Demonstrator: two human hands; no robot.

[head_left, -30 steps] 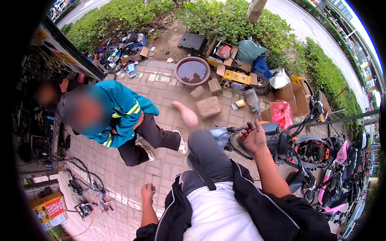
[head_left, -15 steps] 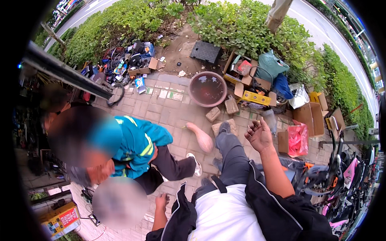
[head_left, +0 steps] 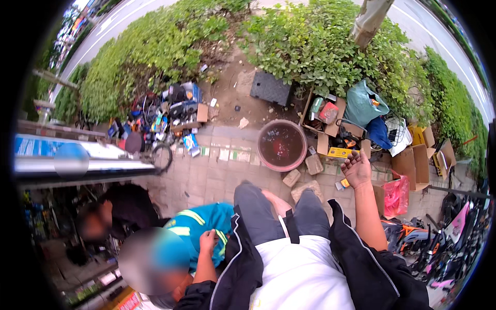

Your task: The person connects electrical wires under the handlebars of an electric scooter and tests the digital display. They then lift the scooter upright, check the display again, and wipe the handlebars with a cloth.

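Observation:
My right hand (head_left: 356,170) is held out over the paving, palm up and empty, its fingers loosely bent and apart. Below it on the ground lies a small yellow and white box (head_left: 342,184). My left hand (head_left: 208,241) is curled closed at my side, in front of a co-worker's teal jacket (head_left: 194,219) with reflective stripes; nothing shows in it. Between my knees a pale pink squash (head_left: 279,203) is partly visible on the paving, the rest hidden by my legs. Ahead stands a round basin (head_left: 281,169) of dark water with something reddish in it.
Bricks (head_left: 314,164) lie by the basin. Open cardboard boxes (head_left: 411,164), a green bag (head_left: 366,103) and a red plastic bag (head_left: 396,196) stand right. A junk pile (head_left: 178,113) is far left. Bicycles (head_left: 434,243) stand right; another person (head_left: 129,209) is left.
I have moved forward; the basin and boxes are nearer, and my legs now cover most of the squash. The teal-jacketed co-worker now appears lower, beside my left arm.

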